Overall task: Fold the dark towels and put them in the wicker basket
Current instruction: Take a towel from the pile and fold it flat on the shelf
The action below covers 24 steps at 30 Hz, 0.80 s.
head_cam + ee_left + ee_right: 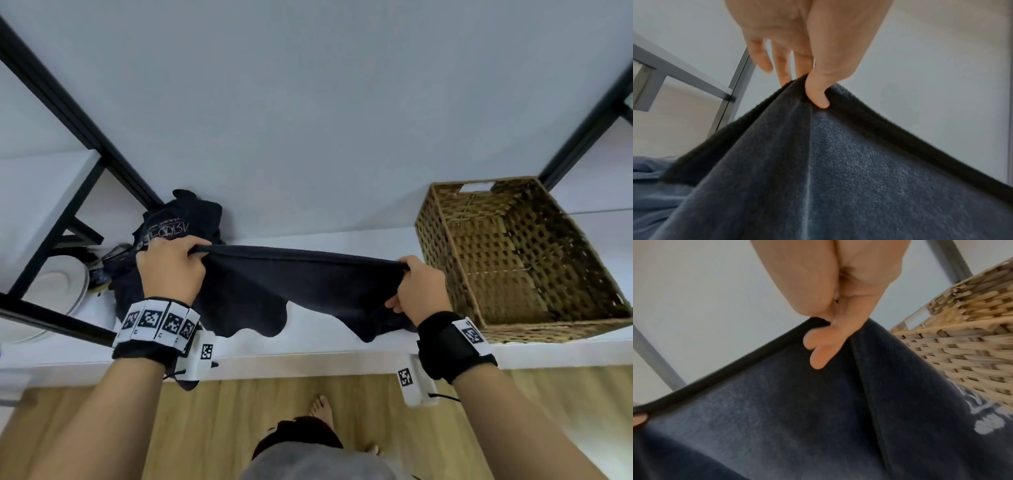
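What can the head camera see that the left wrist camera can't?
Only the head view shows the empty brown wicker basket, the right hand, the white plate and the crumpled dark printed towel. Only the left wrist view shows the left thumb pinching the hem, up close, and the fuzzy weave. Both show the left hand and the dark blue towel it holds up.

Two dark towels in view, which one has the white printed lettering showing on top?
The crumpled towel lying on the shelf behind the left hand. The stretched towel, held between the left hand and the right hand, shows a plain dark face in the head view.
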Motion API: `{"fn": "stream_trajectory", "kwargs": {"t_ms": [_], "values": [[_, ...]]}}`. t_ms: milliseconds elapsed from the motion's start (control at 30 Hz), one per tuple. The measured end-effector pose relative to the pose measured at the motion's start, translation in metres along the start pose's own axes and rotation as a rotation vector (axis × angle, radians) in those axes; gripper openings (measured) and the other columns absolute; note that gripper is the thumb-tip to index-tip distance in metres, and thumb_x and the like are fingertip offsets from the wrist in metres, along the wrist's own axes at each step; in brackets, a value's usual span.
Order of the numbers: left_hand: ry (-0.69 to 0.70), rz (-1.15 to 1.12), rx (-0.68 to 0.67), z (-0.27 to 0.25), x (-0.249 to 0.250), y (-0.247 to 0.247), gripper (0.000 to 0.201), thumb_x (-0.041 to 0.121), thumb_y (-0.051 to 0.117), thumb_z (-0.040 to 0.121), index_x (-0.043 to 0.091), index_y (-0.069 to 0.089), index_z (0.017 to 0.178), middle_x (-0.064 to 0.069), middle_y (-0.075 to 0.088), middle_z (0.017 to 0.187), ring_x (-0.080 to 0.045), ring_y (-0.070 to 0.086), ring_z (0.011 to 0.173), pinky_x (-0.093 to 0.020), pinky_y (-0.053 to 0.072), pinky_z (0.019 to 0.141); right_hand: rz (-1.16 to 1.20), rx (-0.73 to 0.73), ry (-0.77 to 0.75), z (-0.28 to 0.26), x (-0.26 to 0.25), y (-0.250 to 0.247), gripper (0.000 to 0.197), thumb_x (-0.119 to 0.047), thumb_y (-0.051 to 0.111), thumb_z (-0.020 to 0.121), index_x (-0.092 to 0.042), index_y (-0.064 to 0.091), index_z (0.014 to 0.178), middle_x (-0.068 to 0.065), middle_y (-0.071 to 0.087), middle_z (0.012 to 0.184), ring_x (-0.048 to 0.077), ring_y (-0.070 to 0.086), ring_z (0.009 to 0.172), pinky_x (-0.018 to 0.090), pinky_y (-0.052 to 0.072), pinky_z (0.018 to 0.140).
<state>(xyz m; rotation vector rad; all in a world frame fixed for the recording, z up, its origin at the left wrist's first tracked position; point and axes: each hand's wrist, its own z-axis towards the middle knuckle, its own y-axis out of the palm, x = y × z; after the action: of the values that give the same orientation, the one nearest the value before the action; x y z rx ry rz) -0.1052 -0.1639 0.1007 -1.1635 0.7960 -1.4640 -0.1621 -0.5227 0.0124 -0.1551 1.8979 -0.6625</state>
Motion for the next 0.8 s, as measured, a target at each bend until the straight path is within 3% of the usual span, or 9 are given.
{"fn": "stream_trajectory", "kwargs": {"t_ms": [167, 267, 333, 400, 500, 567, 633, 700, 800], "values": [[-0.261, -0.043, -0.096, 0.015, -0.005, 0.019, 0.036, 0.008, 0.056, 0.080, 0.033, 0.076, 0.096, -0.011, 0.071, 0.095, -0.036, 0.063, 0.091, -0.042, 0.055, 0.079, 0.041, 0.070, 0.133, 0.025, 0.010, 0.009, 0.060, 0.009, 0.021, 0.085, -0.019, 0.055, 0.126, 0.019, 0.067, 0.073, 0.028, 0.067, 0.045, 0.028, 0.051, 0.042], [-0.387, -0.483, -0.184, 0.033, -0.011, 0.040, 0.032, -0.003, 0.050, 0.085, 0.021, 0.072, 0.084, -0.015, 0.071, 0.083, -0.029, 0.072, 0.068, -0.041, 0.061, 0.070, 0.077, 0.109, 0.104, 0.043, -0.003, 0.014, 0.049, 0.008, 0.032, 0.089, -0.010, 0.058, 0.127, 0.023, 0.067, 0.099, 0.036, 0.072, 0.078, 0.041, 0.060, 0.076], [-0.473, -0.753, -0.230, 0.043, -0.010, 0.055, 0.025, -0.005, 0.047, 0.091, 0.013, 0.062, 0.082, -0.022, 0.068, 0.095, -0.028, 0.073, 0.073, -0.042, 0.062, 0.072, -0.086, 0.170, 0.039, 0.051, -0.013, 0.012, 0.041, 0.000, 0.041, 0.093, -0.009, 0.061, 0.127, 0.021, 0.064, 0.118, 0.037, 0.062, 0.109, 0.035, 0.046, 0.100], [-0.431, -0.704, -0.276, 0.058, -0.012, 0.070, 0.014, 0.007, 0.049, 0.096, 0.014, 0.055, 0.087, -0.019, 0.066, 0.101, -0.025, 0.068, 0.085, -0.043, 0.056, 0.081, -0.151, 0.188, 0.008, 0.057, -0.025, 0.013, 0.038, -0.008, 0.042, 0.097, -0.011, 0.060, 0.131, 0.019, 0.062, 0.127, 0.034, 0.054, 0.119, 0.029, 0.038, 0.101], [-0.293, -0.555, -0.239, 0.078, -0.012, 0.078, 0.010, 0.018, 0.048, 0.096, 0.024, 0.054, 0.092, -0.007, 0.064, 0.097, -0.014, 0.055, 0.077, -0.030, 0.038, 0.074, -0.082, 0.198, -0.037, 0.065, -0.043, 0.008, 0.039, -0.015, 0.041, 0.101, -0.015, 0.056, 0.137, 0.013, 0.054, 0.141, 0.028, 0.047, 0.131, 0.024, 0.031, 0.106], [-0.202, -0.647, -0.186, 0.089, -0.010, 0.077, 0.023, 0.016, 0.047, 0.096, 0.032, 0.062, 0.100, 0.000, 0.066, 0.107, -0.015, 0.059, 0.094, -0.026, 0.040, 0.086, -0.021, 0.222, -0.111, 0.070, -0.052, 0.003, 0.040, -0.017, 0.042, 0.102, -0.021, 0.055, 0.139, 0.008, 0.040, 0.153, 0.020, 0.035, 0.142, 0.018, 0.022, 0.109], [-0.147, -0.761, -0.107, 0.095, -0.008, 0.073, 0.036, 0.011, 0.046, 0.096, 0.034, 0.066, 0.115, 0.006, 0.060, 0.132, -0.008, 0.052, 0.123, -0.011, 0.033, 0.103, 0.007, 0.247, -0.172, 0.072, -0.057, 0.000, 0.040, -0.020, 0.041, 0.102, -0.030, 0.055, 0.138, 0.002, 0.028, 0.159, 0.014, 0.027, 0.146, 0.015, 0.017, 0.108], [-0.081, -0.797, -0.026, 0.094, -0.007, 0.071, 0.042, 0.008, 0.046, 0.096, 0.032, 0.064, 0.125, 0.009, 0.047, 0.145, 0.005, 0.039, 0.132, 0.004, 0.020, 0.101, 0.020, 0.266, -0.217, 0.071, -0.058, 0.001, 0.040, -0.023, 0.040, 0.101, -0.037, 0.055, 0.136, -0.001, 0.024, 0.161, 0.012, 0.025, 0.145, 0.015, 0.017, 0.105], [-0.009, -0.737, 0.001, 0.081, -0.013, 0.082, 0.043, 0.007, 0.047, 0.096, 0.030, 0.060, 0.131, 0.011, 0.039, 0.151, 0.004, 0.034, 0.136, -0.008, 0.019, 0.113, 0.020, 0.241, -0.242, 0.069, -0.045, 0.012, 0.040, -0.022, 0.042, 0.101, -0.038, 0.055, 0.135, 0.000, 0.022, 0.162, 0.014, 0.026, 0.145, 0.015, 0.018, 0.104]]}}
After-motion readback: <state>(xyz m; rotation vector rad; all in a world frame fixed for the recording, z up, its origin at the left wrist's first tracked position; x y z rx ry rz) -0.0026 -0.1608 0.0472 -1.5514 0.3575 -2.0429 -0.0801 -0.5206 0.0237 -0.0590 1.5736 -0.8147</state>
